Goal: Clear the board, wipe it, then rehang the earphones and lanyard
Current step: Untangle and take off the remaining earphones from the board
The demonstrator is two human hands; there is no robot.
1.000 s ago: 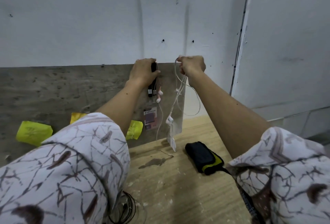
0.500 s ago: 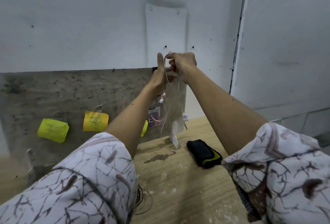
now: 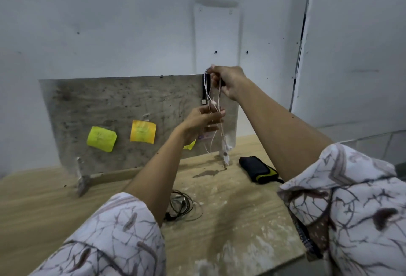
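Observation:
A grey, stained board (image 3: 123, 108) stands on the wooden table against the wall. White-pink earphones (image 3: 219, 126) hang in a bunch of cords at its upper right corner. My right hand (image 3: 228, 82) pinches the top of the cords at the board's top edge. My left hand (image 3: 204, 119) holds the cords lower down. A black lanyard (image 3: 203, 91) hangs from the top edge behind the cords, its card (image 3: 205, 136) partly hidden by my left hand. Yellow (image 3: 101, 139) and orange (image 3: 142, 131) sticky notes are on the board; a third yellow note (image 3: 190, 145) peeks out under my left wrist.
A black pouch with yellow trim (image 3: 258, 169) lies on the table (image 3: 230, 220) right of the board. A coil of black earphones (image 3: 182, 206) lies near my left forearm. White walls stand behind and to the right. The tabletop is dusty with white marks.
My left hand has dropped from the board's top edge to the middle of the earphone cords. My right hand stays at the top. The view has pulled back.

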